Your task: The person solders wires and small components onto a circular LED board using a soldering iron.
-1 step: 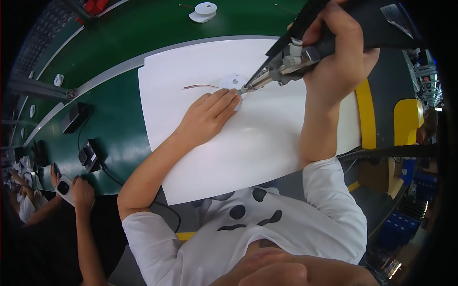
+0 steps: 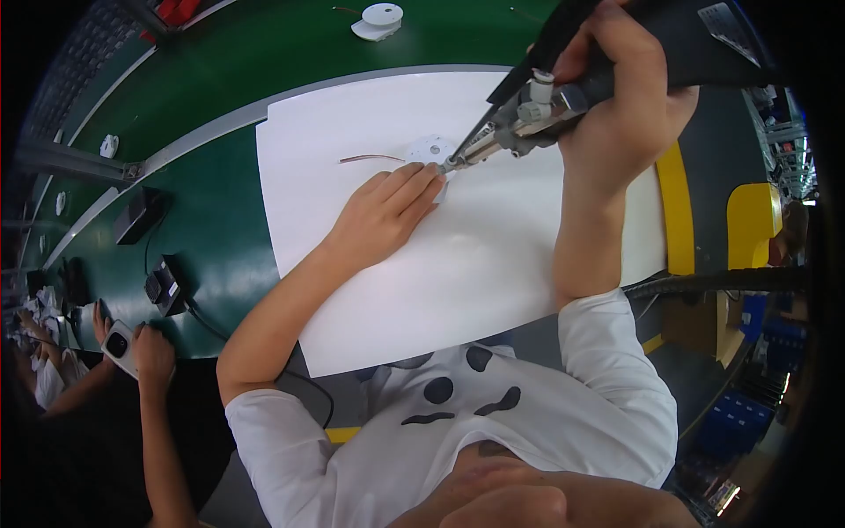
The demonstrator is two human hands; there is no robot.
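Note:
My left hand lies over a small white disc-shaped part; its fingers are together and press on the near side, hiding much of the part. A thin reddish wire trails leftward from that part across a white sheet. Wrapped round a black power screwdriver is my right hand, raised on the right. The screwdriver's metal nose slants down to the left, and its tip meets the part right beside my left fingertips. A black hose runs along the tool.
Beyond the sheet, a white spool-shaped part stands on the green bench. Black boxes with cables sit at left. Near them, another person's hand holds a phone. A yellow bracket and blue bins are at right.

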